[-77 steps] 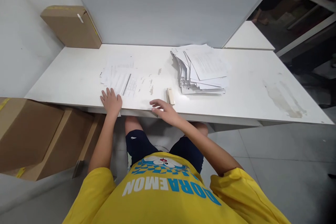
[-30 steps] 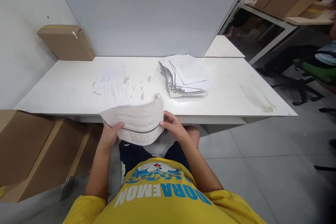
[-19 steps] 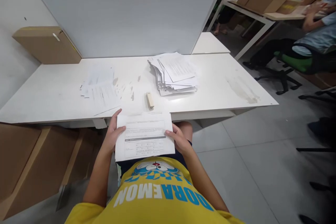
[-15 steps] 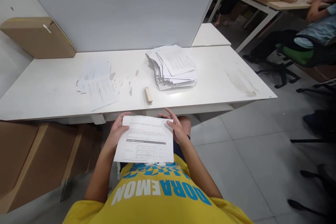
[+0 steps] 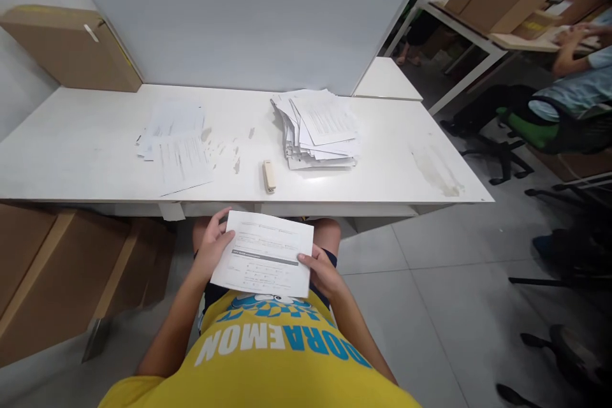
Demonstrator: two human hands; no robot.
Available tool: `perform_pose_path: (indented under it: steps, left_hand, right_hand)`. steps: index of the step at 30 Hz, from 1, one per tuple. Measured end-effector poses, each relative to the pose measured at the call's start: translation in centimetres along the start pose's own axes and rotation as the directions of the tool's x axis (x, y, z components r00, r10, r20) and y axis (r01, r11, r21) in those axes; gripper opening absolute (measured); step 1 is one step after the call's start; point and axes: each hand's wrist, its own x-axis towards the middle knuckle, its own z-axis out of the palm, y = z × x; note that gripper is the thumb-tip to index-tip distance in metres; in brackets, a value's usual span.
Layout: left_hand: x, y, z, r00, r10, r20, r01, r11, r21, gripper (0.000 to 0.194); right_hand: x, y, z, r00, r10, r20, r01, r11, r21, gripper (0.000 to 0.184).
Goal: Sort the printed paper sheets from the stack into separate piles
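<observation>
Printed paper (image 5: 268,255) is held above my lap, just in front of the desk edge; whether it is one sheet or several I cannot tell. My left hand (image 5: 213,247) grips its left side, thumb on top and fingers behind. On the right edge, my right hand (image 5: 322,269) pinches it lower down, with the fingers hidden underneath. A cream stapler (image 5: 269,176) lies on the desk beyond the paper. Behind it to the right rises an uneven stack of papers (image 5: 325,127). Several loose sheets (image 5: 182,159) lie on the left part of the desk.
The white desk (image 5: 382,166) ends against a grey panel (image 5: 253,19). A cardboard box (image 5: 76,51) leans at the back left, and more cardboard (image 5: 52,287) stands below the desk on the left. Another person (image 5: 564,89) sits at a table on the right.
My right hand has slid down the paper's right edge from its upper corner. The paper is now tilted, its right side lower. The view has shifted slightly.
</observation>
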Motion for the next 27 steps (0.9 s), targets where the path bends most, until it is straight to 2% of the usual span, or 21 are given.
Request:
perform_pose_path:
  steps: [2, 6, 9, 12, 15, 17, 19, 21, 23, 24, 25, 27]
  left_hand:
    - [1.1, -0.9, 0.9, 1.000, 0.029, -0.008, -0.029, 0.998, 0.048, 0.075]
    - [3.7, -2.1, 3.2, 0.998, 0.057, -0.007, -0.055, 0.989, 0.135, 0.073]
    - [5.8, -2.2, 4.9, 0.996, 0.088, 0.015, -0.089, 0.968, 0.235, 0.072]
    - [7.3, -2.0, 5.9, 0.995, 0.092, 0.039, -0.099, 0.945, 0.312, 0.069]
    - [7.7, -1.5, 6.4, 0.994, 0.109, 0.010, -0.102, 0.886, 0.452, 0.064]
    - [7.5, -1.0, 6.5, 0.977, 0.208, -0.035, -0.145, 0.779, 0.610, 0.062]
    - [7.3, -0.4, 6.7, 0.920, 0.391, -0.034, -0.222, 0.591, 0.776, 0.060]
    - [7.4, 0.0, 6.7, 0.838, 0.535, 0.106, -0.342, 0.363, 0.867, 0.059]
    - [8.1, 0.3, 6.7, 0.779, 0.544, 0.310, -0.479, 0.197, 0.856, 0.059]
    - [8.5, 0.3, 6.7, 0.761, 0.517, 0.393, -0.534, 0.154, 0.831, 0.059]
    - [9.0, 0.2, 6.7, 0.751, 0.485, 0.447, -0.569, 0.132, 0.812, 0.057]
    - [9.9, -0.2, 6.5, 0.761, 0.445, 0.473, -0.577, 0.129, 0.806, 0.054]
  right_hand:
    - [0.3, -0.2, -1.3, 0.997, 0.002, -0.073, -0.008, 0.997, -0.081, 0.046]
    - [2.3, -2.4, -3.9, 0.937, -0.169, -0.306, 0.077, 0.954, -0.291, 0.049]
    - [3.8, -4.8, -5.4, 0.908, -0.236, -0.345, 0.081, 0.909, -0.409, 0.047]
    - [4.8, -6.8, -6.7, 0.909, -0.237, -0.342, 0.067, 0.894, -0.443, 0.045]
    - [5.4, -7.9, -7.8, 0.909, -0.250, -0.334, 0.072, 0.882, -0.465, 0.045]
    - [5.7, -8.5, -8.6, 0.906, -0.266, -0.330, 0.079, 0.871, -0.485, 0.046]
    - [5.8, -9.0, -9.1, 0.910, -0.268, -0.318, 0.083, 0.866, -0.493, 0.046]
    - [6.0, -9.5, -9.4, 0.920, -0.255, -0.299, 0.080, 0.866, -0.494, 0.046]
    - [6.2, -9.9, -9.4, 0.929, -0.241, -0.281, 0.075, 0.866, -0.494, 0.045]
    - [6.3, -10.1, -9.4, 0.932, -0.238, -0.273, 0.076, 0.866, -0.494, 0.044]
    - [6.4, -10.2, -9.3, 0.934, -0.237, -0.267, 0.078, 0.866, -0.494, 0.044]
    - [6.5, -10.3, -9.1, 0.935, -0.235, -0.265, 0.078, 0.866, -0.493, 0.043]
